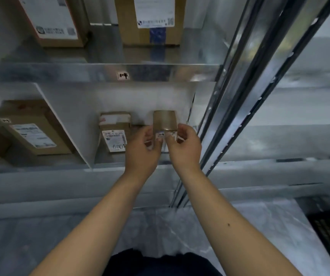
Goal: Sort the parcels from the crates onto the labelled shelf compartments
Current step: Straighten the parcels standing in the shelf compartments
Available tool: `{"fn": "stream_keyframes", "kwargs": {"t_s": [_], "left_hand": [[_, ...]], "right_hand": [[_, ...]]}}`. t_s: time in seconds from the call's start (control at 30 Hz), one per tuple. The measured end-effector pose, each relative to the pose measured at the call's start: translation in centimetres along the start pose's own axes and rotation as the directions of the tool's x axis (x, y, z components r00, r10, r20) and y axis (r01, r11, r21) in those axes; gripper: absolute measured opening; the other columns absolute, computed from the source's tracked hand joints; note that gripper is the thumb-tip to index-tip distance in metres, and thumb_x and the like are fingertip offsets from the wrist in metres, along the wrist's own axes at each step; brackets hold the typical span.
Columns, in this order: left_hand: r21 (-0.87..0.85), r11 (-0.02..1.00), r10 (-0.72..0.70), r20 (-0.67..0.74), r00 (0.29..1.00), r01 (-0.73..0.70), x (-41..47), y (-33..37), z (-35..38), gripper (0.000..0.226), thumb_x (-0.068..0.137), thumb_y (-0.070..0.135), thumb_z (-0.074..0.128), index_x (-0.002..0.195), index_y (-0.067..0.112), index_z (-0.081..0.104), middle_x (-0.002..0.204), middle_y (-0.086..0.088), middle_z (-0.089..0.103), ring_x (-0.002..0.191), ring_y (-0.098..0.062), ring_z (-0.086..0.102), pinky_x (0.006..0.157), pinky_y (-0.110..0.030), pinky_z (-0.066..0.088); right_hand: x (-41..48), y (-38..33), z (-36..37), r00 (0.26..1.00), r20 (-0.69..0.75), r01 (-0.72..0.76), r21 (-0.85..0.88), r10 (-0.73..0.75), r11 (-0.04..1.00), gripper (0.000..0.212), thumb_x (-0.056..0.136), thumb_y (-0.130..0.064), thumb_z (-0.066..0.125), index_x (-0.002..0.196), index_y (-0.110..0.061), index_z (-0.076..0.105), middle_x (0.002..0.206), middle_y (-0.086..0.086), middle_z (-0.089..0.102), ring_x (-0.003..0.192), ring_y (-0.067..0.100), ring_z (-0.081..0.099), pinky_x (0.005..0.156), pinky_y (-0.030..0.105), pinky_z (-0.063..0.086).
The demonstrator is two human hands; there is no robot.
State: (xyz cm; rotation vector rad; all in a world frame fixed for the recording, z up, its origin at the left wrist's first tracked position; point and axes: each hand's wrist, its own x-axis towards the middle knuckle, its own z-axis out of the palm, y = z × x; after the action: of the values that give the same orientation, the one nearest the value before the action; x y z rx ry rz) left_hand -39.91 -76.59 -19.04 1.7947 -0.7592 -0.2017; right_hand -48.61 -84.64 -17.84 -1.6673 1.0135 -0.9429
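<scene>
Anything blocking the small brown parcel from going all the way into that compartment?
Nothing visible does. The left hand and right hand hold the small parcel at the right of the compartment. The labelled box stands to its left across a gap, out of its path.

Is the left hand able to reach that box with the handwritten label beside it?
Probably yes: the left hand is just right of the labelled box, in the same compartment, with nothing between them. It would first have to release the small parcel it grips.
</scene>
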Motion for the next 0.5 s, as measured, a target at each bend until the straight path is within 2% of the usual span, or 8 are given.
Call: {"fn": "stream_keyframes", "kwargs": {"t_s": [0.07,0.17,0.23,0.33,0.37,0.43,0.5], "left_hand": [[0.01,0.995,-0.099,0.045,0.994,0.098,-0.1,-2.6,1.3,0.031,0.093,0.018,0.076,0.118,0.032,0.066,0.102,0.027,0.063,0.099,-0.003,0.063,0.086,-0.018,0.051],[0.043,0.981,-0.19,0.068,0.979,0.188,0.5,-6.6,3.0,0.039,0.091,0.025,0.078,0.128,0.02,0.067,0.117,0.009,0.067,0.109,-0.015,0.064,0.092,-0.033,0.053],[0.063,0.969,-0.243,0.071,0.967,0.239,1.4,-8.6,4.1,0.045,0.089,0.03,0.079,0.13,0.019,0.064,0.122,0.002,0.066,0.113,-0.018,0.062,0.095,-0.034,0.052],[0.086,0.948,-0.313,0.074,0.947,0.306,2.6,-11.0,5.8,0.071,0.08,0.042,0.082,0.143,0.02,0.057,0.137,-0.002,0.065,0.123,-0.02,0.061,0.103,-0.038,0.052],[0.091,0.949,-0.308,0.083,0.948,0.3,3.1,-11.6,6.3,0.067,0.08,0.041,0.081,0.141,0.023,0.06,0.134,0.0,0.068,0.123,-0.02,0.063,0.101,-0.037,0.054],[0.087,0.963,-0.264,0.104,0.959,0.256,3.9,-12.6,7.4,0.042,0.082,0.034,0.078,0.123,0.033,0.069,0.115,0.01,0.075,0.108,-0.013,0.071,0.09,-0.031,0.058],[0.053,0.969,-0.246,0.101,0.964,0.242,4.6,-13.4,8.3,0.038,0.081,0.024,0.077,0.117,0.036,0.071,0.107,0.014,0.077,0.099,-0.005,0.072,0.089,-0.031,0.06]], "right_hand": [[0.0,2.6,0.7,0.999,0.02,-0.028,-0.028,0.029,0.999,0.034,0.089,-0.017,0.076,0.123,-0.016,0.069,0.11,-0.007,0.072,0.102,0.008,0.066,0.091,0.023,0.055],[0.6,5.9,2.0,0.998,0.045,-0.044,-0.065,0.047,0.997,0.03,0.09,-0.018,0.074,0.12,-0.017,0.069,0.109,-0.003,0.073,0.098,0.011,0.067,0.088,0.031,0.057],[1.4,7.8,3.0,0.996,0.068,-0.059,-0.087,0.065,0.994,0.037,0.09,-0.019,0.075,0.126,-0.017,0.065,0.116,-0.002,0.073,0.103,0.013,0.067,0.09,0.028,0.055],[2.6,10.2,4.3,0.986,0.088,-0.129,-0.106,0.139,0.986,0.055,0.089,-0.015,0.075,0.14,-0.015,0.055,0.12,-0.009,0.062,0.107,0.009,0.06,0.089,0.022,0.048],[3.0,10.9,4.7,0.983,0.095,-0.147,-0.115,0.158,0.982,0.057,0.089,-0.015,0.076,0.142,-0.016,0.053,0.116,-0.01,0.059,0.105,0.008,0.058,0.085,0.02,0.047],[3.8,12.5,5.2,0.988,0.088,-0.116,-0.138,0.129,0.984,0.05,0.089,-0.015,0.074,0.135,-0.021,0.057,0.11,-0.011,0.061,0.1,0.008,0.06,0.075,0.012,0.045],[4.4,13.9,5.5,0.993,0.065,-0.089,-0.151,0.1,0.985,0.039,0.09,-0.014,0.07,0.128,-0.023,0.062,0.106,-0.012,0.065,0.098,0.01,0.064,0.075,0.013,0.047]]}}
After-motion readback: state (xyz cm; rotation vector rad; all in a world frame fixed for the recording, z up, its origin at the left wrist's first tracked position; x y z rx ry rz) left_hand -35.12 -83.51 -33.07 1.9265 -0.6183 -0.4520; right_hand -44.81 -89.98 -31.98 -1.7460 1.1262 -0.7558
